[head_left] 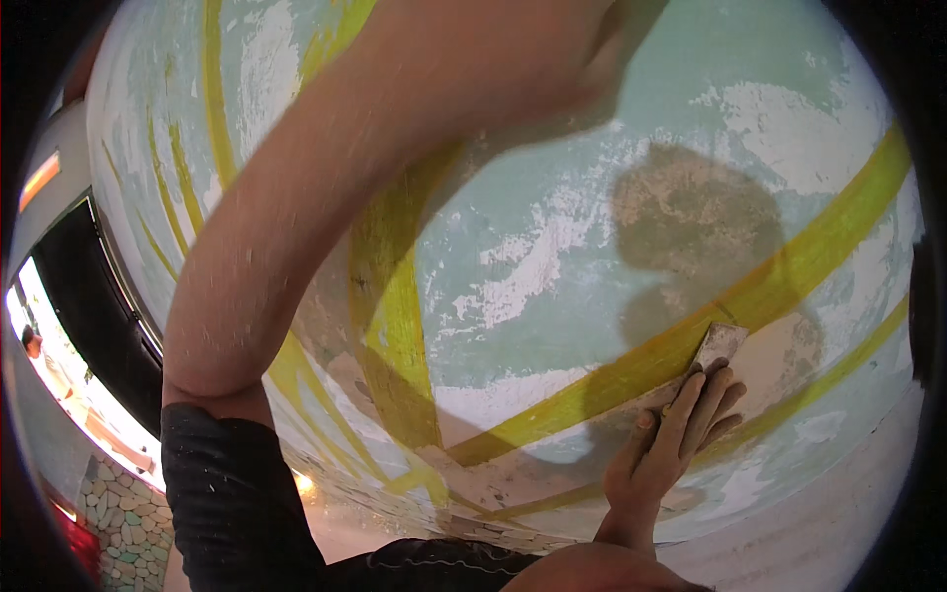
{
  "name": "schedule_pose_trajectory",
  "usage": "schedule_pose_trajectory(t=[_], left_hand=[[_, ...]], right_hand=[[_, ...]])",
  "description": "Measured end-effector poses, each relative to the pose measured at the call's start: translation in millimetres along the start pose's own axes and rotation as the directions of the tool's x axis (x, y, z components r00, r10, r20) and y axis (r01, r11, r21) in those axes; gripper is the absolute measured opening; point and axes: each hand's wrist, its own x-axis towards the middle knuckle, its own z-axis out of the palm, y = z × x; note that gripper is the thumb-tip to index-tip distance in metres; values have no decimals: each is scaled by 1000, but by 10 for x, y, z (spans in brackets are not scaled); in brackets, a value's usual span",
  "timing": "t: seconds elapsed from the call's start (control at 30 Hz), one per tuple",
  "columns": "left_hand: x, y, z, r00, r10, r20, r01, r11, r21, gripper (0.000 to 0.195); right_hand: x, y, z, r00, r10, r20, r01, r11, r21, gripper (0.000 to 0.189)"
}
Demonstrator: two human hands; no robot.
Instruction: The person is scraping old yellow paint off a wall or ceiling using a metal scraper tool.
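Note:
My right hand (677,440) presses a small flat scraper (723,342) against the painted wall (518,348), its fingers lying along the tool. The worn metal blade, like a putty knife's, points up and meets the lower edge of a yellow painted band (614,381). My fingers hide the handle. Bare whitish plaster (766,362) shows just right of the blade. My left arm, in a rolled black sleeve, bends at the elbow and crosses the upper part of the view close to the camera. My left hand lies beyond the top edge, out of view.
Flaking pale green paint, white patches and more yellow bands cover the wall. My shadow (695,214) falls on it. At the left are a dark door panel (81,288), stone cladding (126,525) and a red object (78,544). A person (55,370) is in the bright opening.

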Motion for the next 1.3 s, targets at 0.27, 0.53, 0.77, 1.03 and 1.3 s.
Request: schedule_pose_trajectory(t=[0.27,0.53,0.77,1.03,1.3], left_hand=[[-732,101,-29,991,-124,45,123,992,26,46],[-895,88,23,1000,-25,5,25,999,40,45],[517,-43,-173,992,-23,126,17,998,54,38],[-1264,190,-51,998,-37,46,35,999,36,49],[-114,-109,-30,994,18,112,-3,990,-140,44]], right_hand=[[0,75,25,1000,-12,17,13,997,-77,54],[-3,84,12,1000,-6,26,8,997,-71,52],[5,-38,-20,999,44,5,-44,998,-54,52],[-8,46,-27,999,42,19,-40,996,-76,52],[-4,-15,-17,1000,26,1,-26,998,-61,52]])
